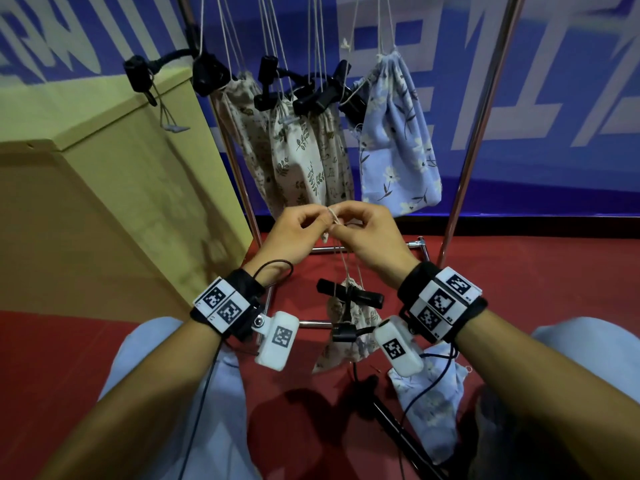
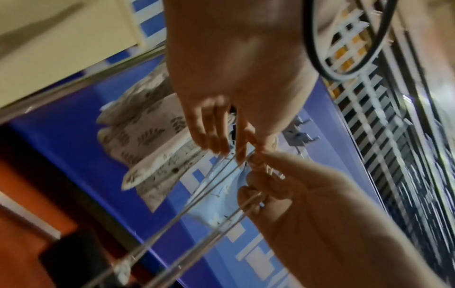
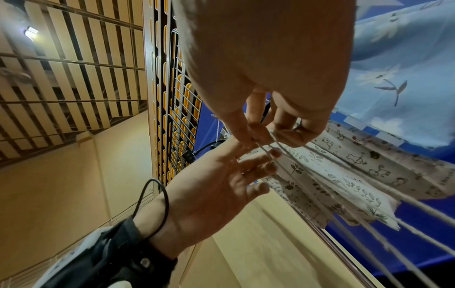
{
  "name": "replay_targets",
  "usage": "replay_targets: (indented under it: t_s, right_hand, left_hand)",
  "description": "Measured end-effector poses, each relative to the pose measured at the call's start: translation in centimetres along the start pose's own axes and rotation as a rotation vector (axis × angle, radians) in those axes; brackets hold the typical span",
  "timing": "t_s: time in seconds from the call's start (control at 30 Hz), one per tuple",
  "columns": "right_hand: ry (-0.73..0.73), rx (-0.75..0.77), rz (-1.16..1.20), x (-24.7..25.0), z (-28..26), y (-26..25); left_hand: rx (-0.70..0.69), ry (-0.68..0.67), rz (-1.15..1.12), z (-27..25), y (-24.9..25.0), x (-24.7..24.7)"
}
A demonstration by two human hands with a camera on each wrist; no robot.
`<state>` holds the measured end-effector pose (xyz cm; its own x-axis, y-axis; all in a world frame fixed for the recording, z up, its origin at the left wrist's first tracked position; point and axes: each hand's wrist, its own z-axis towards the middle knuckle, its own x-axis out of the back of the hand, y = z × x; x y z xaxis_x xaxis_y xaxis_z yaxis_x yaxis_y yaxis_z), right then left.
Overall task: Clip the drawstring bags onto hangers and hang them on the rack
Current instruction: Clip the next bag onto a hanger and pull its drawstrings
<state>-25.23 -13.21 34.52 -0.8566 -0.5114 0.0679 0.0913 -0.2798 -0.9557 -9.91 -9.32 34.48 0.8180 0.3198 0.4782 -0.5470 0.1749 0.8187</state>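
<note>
my left hand (image 1: 300, 233) and my right hand (image 1: 370, 233) both pinch the thin string (image 1: 333, 218) between thumb and fingertips, close together. the bag (image 1: 348, 327) hangs below my hands, clipped in a black hanger (image 1: 349, 295). it seems light and soft, so the string is the best place to hold. its long axis points straight down.

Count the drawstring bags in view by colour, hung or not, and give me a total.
Beige bags: 4, one dangling on the string pinched by the left hand and right hand
Blue bags: 2
Total: 6
</note>
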Motion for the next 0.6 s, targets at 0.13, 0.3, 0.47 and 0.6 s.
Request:
replay_targets:
  t_s: [0.13, 0.3, 0.47, 0.6]
  right_hand:
    - [0.031, -0.045, -0.031, 0.3, 0.0, -0.1]
    - [0.070, -0.072, -0.125, 1.1, 0.3, 0.0]
    - [0.076, -0.036, -0.189, 1.9, 0.2, -0.3]
    - [0.102, 0.006, -0.229, 2.2, 0.2, -0.3]
  left_hand:
    - [0.038, -0.092, -0.067, 0.0, 0.5, 0.0]
    - [0.030, -0.086, -0.103, 0.1, 0.4, 0.0]
    - [-0.023, -0.119, -0.125, -0.2, 0.4, -0.5]
    - [-0.047, -0.147, -0.093, -0.3, 0.3, -0.5]
